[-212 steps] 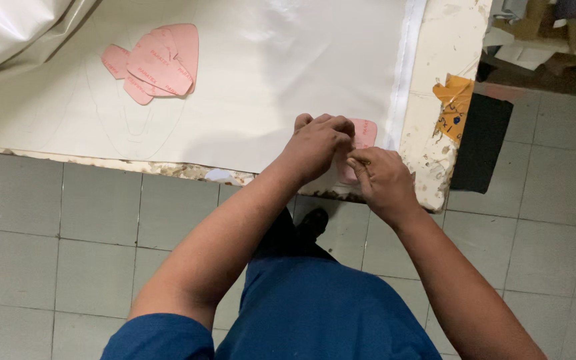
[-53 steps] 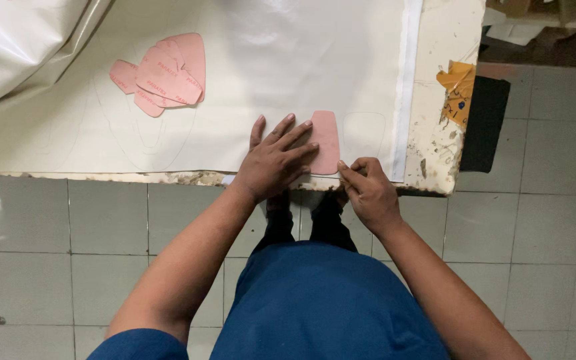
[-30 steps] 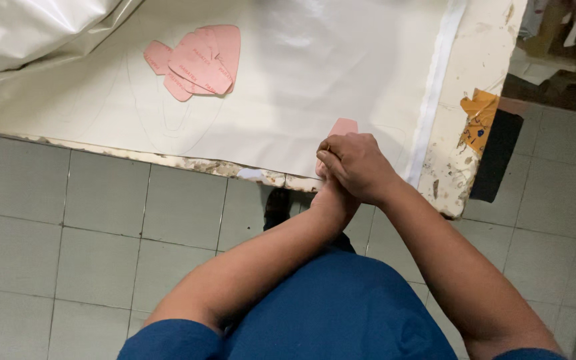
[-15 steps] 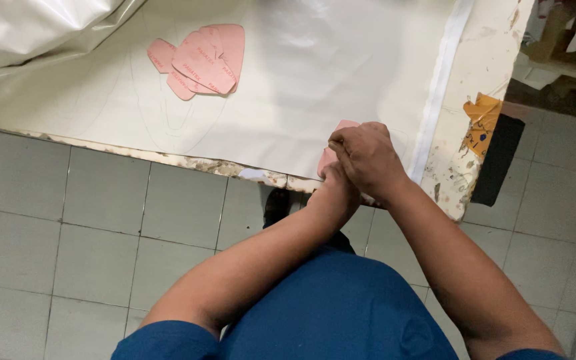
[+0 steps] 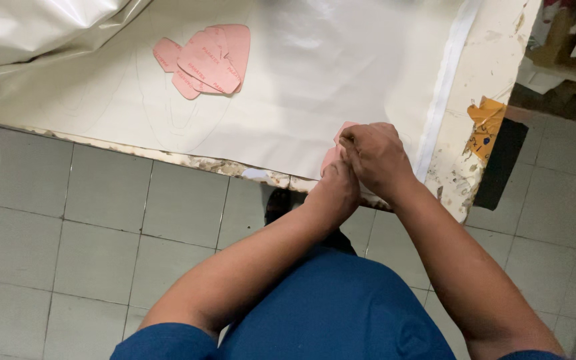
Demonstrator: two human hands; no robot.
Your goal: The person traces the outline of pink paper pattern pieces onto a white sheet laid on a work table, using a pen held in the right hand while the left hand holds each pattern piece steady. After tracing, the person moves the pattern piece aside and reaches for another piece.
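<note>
Our fingers (image 5: pixel 349 139) are bent and pressed together around one small pink template piece (image 5: pixel 336 148), which lies at the near edge of the desk (image 5: pixel 495 60), close to its right corner. The right hand (image 5: pixel 376 159) covers the piece from above with curled fingers, and the left hand (image 5: pixel 333 193) comes from below, at the desk edge, its knuckles against the right hand. Both hands touch the pink piece and each other, but most of the piece is hidden under them, so we cannot tell exactly which fingers pinch it; only its upper left part shows.

The piece rests on a large cream-white sheet (image 5: pixel 315 73) that is spread flat over the desk and reaches almost to the near edge. Thin drawn outlines are visible on the sheet, near its left part. Further away from us, toward the far left side of the desk, lies a pile of pink templates (image 5: pixel 208 59), flat rounded shapes fanned over one another, with small print on them that we do not read. A glossy fold of the same cream material (image 5: pixel 35 27) is heaped at the far left corner.

The right edge of the desk is bare, worn and chipped, and an orange torn label (image 5: pixel 485 127) sticks on it, beside a dark flat object (image 5: pixel 501 167) that hangs below. Under the desk is a floor (image 5: pixel 95 227) of pale grey tiles.
</note>
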